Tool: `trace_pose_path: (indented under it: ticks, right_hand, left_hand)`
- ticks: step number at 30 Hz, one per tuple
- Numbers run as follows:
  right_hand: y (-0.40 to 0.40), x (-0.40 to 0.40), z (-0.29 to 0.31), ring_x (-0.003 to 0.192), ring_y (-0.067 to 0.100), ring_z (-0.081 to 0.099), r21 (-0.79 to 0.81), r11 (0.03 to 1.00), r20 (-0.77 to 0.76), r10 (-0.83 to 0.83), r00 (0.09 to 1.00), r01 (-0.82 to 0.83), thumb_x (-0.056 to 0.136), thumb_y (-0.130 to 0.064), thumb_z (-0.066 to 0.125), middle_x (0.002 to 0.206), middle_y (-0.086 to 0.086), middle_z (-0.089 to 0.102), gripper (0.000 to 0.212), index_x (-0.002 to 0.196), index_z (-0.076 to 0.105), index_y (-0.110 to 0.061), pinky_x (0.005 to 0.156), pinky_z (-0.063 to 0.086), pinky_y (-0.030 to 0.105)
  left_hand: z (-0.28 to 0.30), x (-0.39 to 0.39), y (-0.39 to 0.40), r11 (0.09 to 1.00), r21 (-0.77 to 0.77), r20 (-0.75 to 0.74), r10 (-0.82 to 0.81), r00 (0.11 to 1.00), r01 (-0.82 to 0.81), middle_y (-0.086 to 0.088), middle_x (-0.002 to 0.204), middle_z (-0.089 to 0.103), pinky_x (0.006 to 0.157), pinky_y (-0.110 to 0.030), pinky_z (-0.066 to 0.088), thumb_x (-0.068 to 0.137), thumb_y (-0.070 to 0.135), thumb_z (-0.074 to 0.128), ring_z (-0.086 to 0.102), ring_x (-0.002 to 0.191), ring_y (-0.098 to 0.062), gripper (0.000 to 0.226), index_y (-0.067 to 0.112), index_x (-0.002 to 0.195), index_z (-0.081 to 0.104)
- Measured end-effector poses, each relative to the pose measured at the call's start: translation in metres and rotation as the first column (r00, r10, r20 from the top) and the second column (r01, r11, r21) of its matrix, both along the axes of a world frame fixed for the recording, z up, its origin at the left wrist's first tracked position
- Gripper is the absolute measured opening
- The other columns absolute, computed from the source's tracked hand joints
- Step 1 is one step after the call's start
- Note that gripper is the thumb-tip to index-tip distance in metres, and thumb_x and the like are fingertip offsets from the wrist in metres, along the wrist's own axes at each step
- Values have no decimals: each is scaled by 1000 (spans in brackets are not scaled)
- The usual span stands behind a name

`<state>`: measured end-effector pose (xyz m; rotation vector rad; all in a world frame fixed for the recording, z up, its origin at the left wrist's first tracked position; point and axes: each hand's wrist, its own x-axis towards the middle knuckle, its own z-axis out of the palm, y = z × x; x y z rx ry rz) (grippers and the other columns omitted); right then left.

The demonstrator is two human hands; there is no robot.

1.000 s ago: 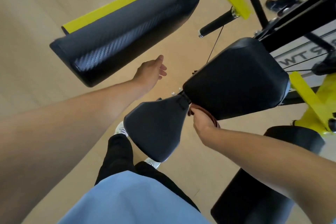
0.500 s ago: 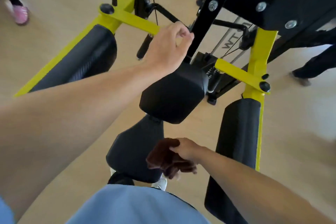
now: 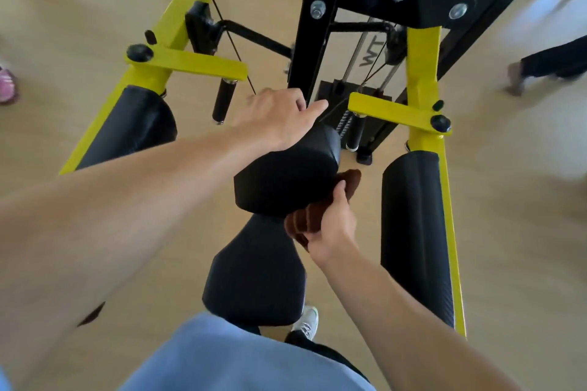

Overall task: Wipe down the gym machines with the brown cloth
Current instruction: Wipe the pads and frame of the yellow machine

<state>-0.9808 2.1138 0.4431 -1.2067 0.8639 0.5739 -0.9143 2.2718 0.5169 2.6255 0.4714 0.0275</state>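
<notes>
A black and yellow gym machine stands in front of me. Its black back pad (image 3: 286, 178) sits above the black seat pad (image 3: 257, 276). My right hand (image 3: 333, 225) grips the brown cloth (image 3: 305, 220) and presses it against the lower right side of the back pad. My left hand (image 3: 279, 117) rests on top of the back pad, fingers curled at the black upright post (image 3: 313, 41); how firmly they grip it is unclear.
Yellow arms with black roller pads flank the seat, one at left (image 3: 136, 124) and one at right (image 3: 413, 232). The weight stack (image 3: 349, 98) stands behind the post. Other people's feet (image 3: 514, 79) show at the floor's edges. My white shoe (image 3: 306, 322) is below the seat.
My right hand has carried the cloth up from beside the seat to the back pad's right side. My left hand has come down from the post onto the pad's top.
</notes>
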Motion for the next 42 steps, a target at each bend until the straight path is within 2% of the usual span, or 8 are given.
trace_pose_path:
  ticks: [8, 15, 18, 20, 24, 29, 33, 42]
  right_hand:
    - [12, 26, -2, 95, 22, 61, -92, 988, 27, 130, 991, -127, 93, -75, 44, 113, 1, 68, 63, 138, 56, -32, 75, 50, 38]
    - [12, -10, 49, 122, 4, 55, -172, 982, 557, 162, 815, -78, 102, -59, 44, 131, -18, 60, 32, 132, 51, -54, 106, 46, 35]
    - [16, -7, 51, 144, 3, 33, -401, 905, 651, 392, 651, -143, 95, -64, 52, 154, -26, 37, 30, 121, 45, -77, 120, 34, 45]
    - [16, -1, 51, 148, 3, 19, -600, 784, 624, 582, 521, -159, 96, -62, 50, 159, -27, 26, 34, 126, 43, -76, 123, 26, 47]
    - [16, 5, 56, 155, 13, 6, -857, 505, 463, 840, 283, -99, 95, -71, 30, 167, -19, 19, 59, 151, 37, -53, 126, 12, 44]
    - [-10, 40, 57, 136, 6, 33, -813, 573, 539, 808, 241, -102, 99, -53, 51, 133, -54, 36, 49, 148, 46, -48, 117, 34, 51]
    - [-2, 53, 54, 156, 20, 13, -856, 475, 441, 877, 188, -207, 98, -55, 49, 164, -12, 29, 50, 147, 47, -45, 123, 22, 58]
    - [53, 63, 88, 130, 21, 53, -999, -6, -10, 996, -89, 46, 102, -62, 29, 139, -8, 60, 52, 144, 48, -37, 106, 37, 44]
  left_hand:
    - [3, -1, -3, 999, -24, 23, 26, 999, -26, 10, 95, 69, 76, -35, 38, 94, 71, 27, 62, 91, -17, 52, 33, 101, 62]
    - [5, 7, 7, 896, -438, 106, 137, 985, -78, 7, 102, 72, 63, -7, 37, 106, 34, 33, 58, 81, 0, 39, 18, 108, 69]
    - [1, 4, 16, 841, -537, 186, 185, 965, -58, 8, 93, 75, 84, -18, 47, 105, 31, 35, 64, 91, -3, 38, 18, 102, 70]
    - [-3, 2, 22, 814, -579, 231, 229, 946, -55, 10, 88, 76, 87, -25, 48, 102, 33, 37, 67, 96, -7, 35, 24, 96, 70]
    - [-1, -3, 22, 710, -703, 256, 301, 919, -37, 5, 91, 77, 69, 3, 38, 102, 31, 40, 63, 91, 11, 29, 26, 96, 68]
    - [-3, -2, 22, 688, -724, 242, 319, 917, -48, 3, 91, 77, 67, 6, 34, 104, 27, 40, 58, 81, 18, 30, 21, 98, 68]
    - [0, -3, 23, 660, -751, 238, 305, 922, -24, 3, 93, 77, 74, 2, 34, 106, 28, 40, 60, 95, 8, 31, 21, 98, 69]
    - [5, -5, 41, 449, -894, 138, 275, 951, 0, 0, 113, 74, 90, -18, 37, 105, 50, 36, 62, 107, -1, 52, 11, 115, 70]
